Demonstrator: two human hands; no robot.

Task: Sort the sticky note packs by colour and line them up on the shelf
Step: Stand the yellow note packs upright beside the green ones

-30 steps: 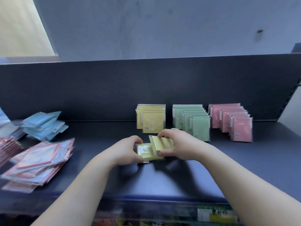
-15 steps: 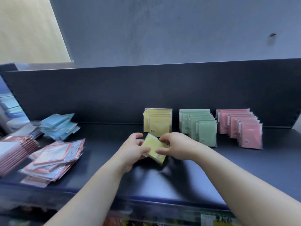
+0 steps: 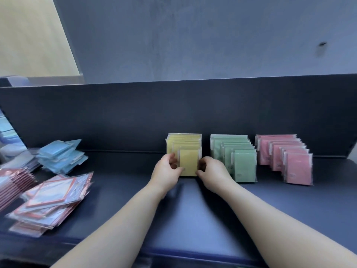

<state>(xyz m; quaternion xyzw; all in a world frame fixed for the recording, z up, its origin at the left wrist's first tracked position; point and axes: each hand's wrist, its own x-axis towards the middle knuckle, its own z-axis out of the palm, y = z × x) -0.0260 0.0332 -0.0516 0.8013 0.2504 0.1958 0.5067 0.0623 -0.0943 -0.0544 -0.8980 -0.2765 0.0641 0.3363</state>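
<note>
Hands flank one yellow pack [image 3: 189,162] standing upright at the front of the yellow row [image 3: 183,144], against the back edge of the shelf [image 3: 193,209]. The left hand [image 3: 167,171] pinches its left edge and the right hand [image 3: 209,172] its right edge, both narrowly closed on it. The pack's long axis is vertical, its lower edge seemingly on the shelf, and it lies directly between the hands, each equally near. Judged next: release, with the face square to the row behind. To the right stand the green row [image 3: 234,157] and the pink row [image 3: 284,157], each stepped forward. Packs are flat, matte squares in glossy clear sleeves. Loose blue packs [image 3: 59,156] and red-bordered packs [image 3: 48,198] lie heaped near the left edge.
</note>
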